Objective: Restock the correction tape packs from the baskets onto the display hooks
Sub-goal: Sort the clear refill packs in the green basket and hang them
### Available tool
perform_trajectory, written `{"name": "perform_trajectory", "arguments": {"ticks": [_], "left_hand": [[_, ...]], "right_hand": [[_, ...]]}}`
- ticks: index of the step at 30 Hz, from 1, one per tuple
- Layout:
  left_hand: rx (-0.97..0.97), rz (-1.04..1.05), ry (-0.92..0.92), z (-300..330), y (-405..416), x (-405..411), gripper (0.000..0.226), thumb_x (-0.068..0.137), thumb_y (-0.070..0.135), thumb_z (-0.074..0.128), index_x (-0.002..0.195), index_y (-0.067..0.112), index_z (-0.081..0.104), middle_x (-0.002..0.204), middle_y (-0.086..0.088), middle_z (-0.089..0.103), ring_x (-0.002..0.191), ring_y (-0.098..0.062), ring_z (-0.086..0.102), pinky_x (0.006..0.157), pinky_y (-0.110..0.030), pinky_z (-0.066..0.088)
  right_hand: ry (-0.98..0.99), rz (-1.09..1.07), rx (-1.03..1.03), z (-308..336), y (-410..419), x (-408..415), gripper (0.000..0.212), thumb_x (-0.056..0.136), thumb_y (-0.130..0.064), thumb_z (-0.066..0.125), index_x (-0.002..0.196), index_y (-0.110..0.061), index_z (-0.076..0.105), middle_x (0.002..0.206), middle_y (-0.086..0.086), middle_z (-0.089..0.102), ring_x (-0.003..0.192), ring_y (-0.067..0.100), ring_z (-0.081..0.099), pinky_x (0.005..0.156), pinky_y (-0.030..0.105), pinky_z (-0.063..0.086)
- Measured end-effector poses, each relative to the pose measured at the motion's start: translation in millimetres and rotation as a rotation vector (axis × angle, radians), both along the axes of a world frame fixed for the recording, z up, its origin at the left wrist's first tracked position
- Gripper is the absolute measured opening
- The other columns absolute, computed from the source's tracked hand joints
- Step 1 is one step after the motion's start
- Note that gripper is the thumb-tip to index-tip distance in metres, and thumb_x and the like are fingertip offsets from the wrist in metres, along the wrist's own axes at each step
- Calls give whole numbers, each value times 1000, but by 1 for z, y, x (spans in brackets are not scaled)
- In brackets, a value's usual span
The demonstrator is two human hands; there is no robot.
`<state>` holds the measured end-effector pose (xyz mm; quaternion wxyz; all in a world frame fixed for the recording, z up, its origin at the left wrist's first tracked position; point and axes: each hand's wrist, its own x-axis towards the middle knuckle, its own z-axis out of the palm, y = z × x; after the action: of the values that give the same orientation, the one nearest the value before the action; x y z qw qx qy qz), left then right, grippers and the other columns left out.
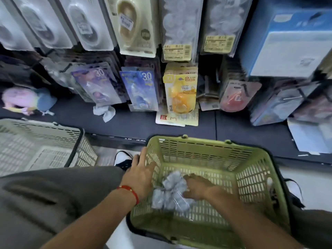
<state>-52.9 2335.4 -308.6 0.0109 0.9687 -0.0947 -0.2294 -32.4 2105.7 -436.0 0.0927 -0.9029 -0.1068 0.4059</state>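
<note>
A green basket (251,159) stands low in the middle, tilted toward me. Inside it lies a clear bag of pale grey-blue items (168,193). My right hand (197,187) reaches into the basket and grips that bag with curled fingers. My left hand (142,173) lies flat against the basket's left wall with straight fingers. Correction tape packs hang on display hooks ahead: purple packs (100,87), blue packs (142,90), yellow packs (181,92) and a reddish pack (237,96).
A grey basket (45,139) stands at the left. A dark shelf (136,121) carries a loose pale item (106,112), a fallen yellow card (177,117) and a plush toy (23,101). Blue boxes (291,44) hang at the right. My shoe (124,159) shows between the baskets.
</note>
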Motion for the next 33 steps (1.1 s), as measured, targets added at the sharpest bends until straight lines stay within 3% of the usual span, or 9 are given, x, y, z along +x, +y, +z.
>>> {"name": "perform_trajectory", "arguments": {"ticks": [2,5,11,16,20,24,27,30,33], "left_hand": [[-49,30,-35,-16,0,-10,65,94,17,65,152,27,38,169,-11,-30,160,-41,-9,123,-49,34],[-112,61,-81,-27,2,-14,69,90,23,68,152,27,40,170,-9,-29,160,-39,-16,126,-53,24],[-104,82,-109,-34,2,-14,59,88,32,70,143,25,48,171,-9,-26,159,-38,-17,128,-56,20],[-76,140,-131,-33,-7,-13,58,87,23,71,141,26,49,172,-9,-23,160,-39,-16,129,-58,14],[-91,134,-174,-28,-17,-12,59,91,22,66,147,23,43,174,-13,-14,160,-36,-14,129,-59,5],[-303,-107,-181,-6,-39,4,77,95,42,70,161,28,33,176,-7,4,162,-25,-7,132,-49,3],[-343,-266,-1,22,-62,25,97,87,51,78,165,33,22,173,0,18,161,-22,12,130,-44,14],[-351,-287,181,55,-73,51,86,78,50,88,152,30,49,152,2,56,140,-21,50,113,-33,41],[-460,-231,260,86,-80,72,64,70,49,94,125,30,67,129,9,68,123,-14,61,105,-32,47]], "right_hand": [[41,-7,2,-33,11,-26,117,88,-66,70,168,-13,1,175,19,6,160,39,16,127,48,25],[-96,57,-49,-61,43,-55,130,88,-68,66,163,-3,-18,169,32,-16,158,51,-5,129,58,6],[-261,119,-199,-73,59,-58,128,89,-54,72,161,-1,-20,166,39,-4,152,55,16,121,59,28],[-160,-158,141,-53,32,-31,93,91,-42,71,162,-16,17,153,17,39,124,37,59,96,43,51],[61,-527,495,-7,-22,4,57,93,-28,75,146,-20,55,130,5,67,110,25,68,97,40,58],[222,-314,447,61,-62,22,69,92,-20,74,156,-22,46,151,1,58,115,11,62,97,24,49],[217,-129,418,123,-71,31,67,90,-20,75,151,-31,52,146,-11,58,120,9,59,99,24,43],[166,-68,456,186,-77,35,61,82,-29,79,138,-45,63,133,-18,66,119,7,63,103,30,48],[94,-59,462,237,-85,37,55,74,-40,78,127,-51,69,131,-15,70,124,12,63,110,36,48]]}}
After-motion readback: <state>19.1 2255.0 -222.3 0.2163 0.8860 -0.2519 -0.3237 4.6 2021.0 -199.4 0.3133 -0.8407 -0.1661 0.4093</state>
